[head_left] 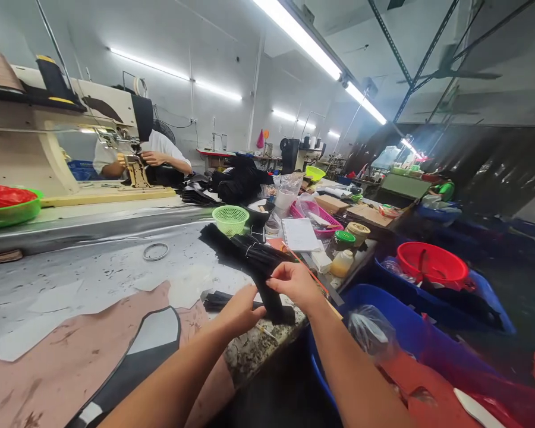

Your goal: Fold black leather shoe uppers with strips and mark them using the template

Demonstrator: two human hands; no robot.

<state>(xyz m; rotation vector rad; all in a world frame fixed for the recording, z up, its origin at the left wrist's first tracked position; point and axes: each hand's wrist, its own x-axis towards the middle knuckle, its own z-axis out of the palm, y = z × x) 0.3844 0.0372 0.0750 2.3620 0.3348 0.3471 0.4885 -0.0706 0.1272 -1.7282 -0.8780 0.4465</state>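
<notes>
A bundle of black strips (254, 252) is pinched between the thumb and fingertips of the right hand (295, 284). Its lower end is gripped by the curled fingers of the left hand (239, 310). Just left of those fingers a smaller stack of black strips (214, 301) is laid flat. Beyond the fingertips a green mesh basket (230, 219) and a spiral notebook (299, 235) are set on the worktable (116, 267); a metal ring (156, 251) is seen farther left.

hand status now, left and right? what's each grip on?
Left hand: closed on the near end of the black strip bundle.
Right hand: fingers pinched shut on the same bundle, just beyond the left.
</notes>
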